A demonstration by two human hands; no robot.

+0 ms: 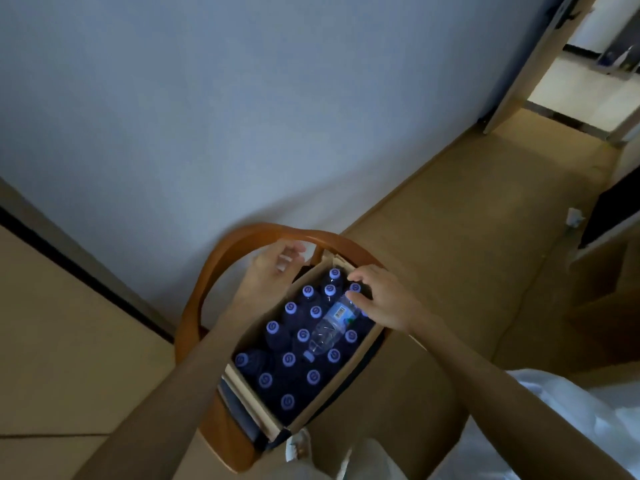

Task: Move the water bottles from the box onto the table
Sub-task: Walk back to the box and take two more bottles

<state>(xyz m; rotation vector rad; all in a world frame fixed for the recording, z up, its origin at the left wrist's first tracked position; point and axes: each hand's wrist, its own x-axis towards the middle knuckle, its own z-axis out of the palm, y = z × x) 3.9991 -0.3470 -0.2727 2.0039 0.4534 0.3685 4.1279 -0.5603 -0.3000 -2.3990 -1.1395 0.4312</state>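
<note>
- Right now my right hand (375, 299) reaches into the open brown cardboard box (341, 384), fingers curled over the base end of the clear plastic water bottle with a barcode label (330, 323) that lies on its side across the others; I judge it a grip just forming, not a firm hold.
- My left hand (273, 266) hovers by the far end of the box with fingers loosely spread, holding nothing, close to the curved brown wooden chair back (221, 258).
- Packed upright beneath the lying bottle are the dark water bottles with pale blue caps (289, 358), filling most of the box; none is out yet, and no table is clearly in view.
- The box sits on the chair seat, with its near corner close to the seat's front edge; a hard sideways pull could shift it.
- A slip looks likely to me: the loose bottle is smooth and rests on rounded caps, so a pinch at one end may let the cap end swing down and knock its neighbours.
- Dim light makes the caps hard to judge, so a misplaced finger could snag one.
- Crinkled white plastic sheeting (568, 407) lies beside my right forearm and might catch the bottle on the way out.
</note>
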